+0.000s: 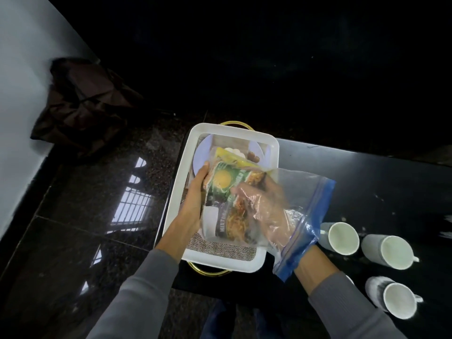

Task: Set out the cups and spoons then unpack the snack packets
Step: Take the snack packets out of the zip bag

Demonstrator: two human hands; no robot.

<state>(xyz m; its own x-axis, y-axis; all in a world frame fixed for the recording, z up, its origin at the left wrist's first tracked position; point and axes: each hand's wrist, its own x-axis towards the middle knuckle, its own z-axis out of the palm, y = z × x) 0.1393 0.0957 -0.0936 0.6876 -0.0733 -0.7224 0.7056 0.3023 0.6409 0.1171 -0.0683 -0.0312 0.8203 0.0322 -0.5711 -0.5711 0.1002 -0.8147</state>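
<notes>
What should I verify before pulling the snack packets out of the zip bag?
1. Left hand grip on the zip bag: ok, it clasps the packet-filled end above the tray.
2. Right hand inside the bag: ok, seen through plastic.
3. Right hand's grip on the snack packets: cannot tell, plastic blurs it.
4. Bag mouth open: ok, its blue edge rings the right wrist.
5. Cups set out: ok, three on the table.
6. Spoons out: cannot tell, none visible.

Grey ribbed long sleeves (137, 297) reach the wrists of the bare left hand (193, 206) and right hand (264, 211); the trousers (215, 321) are dark blue.
</notes>
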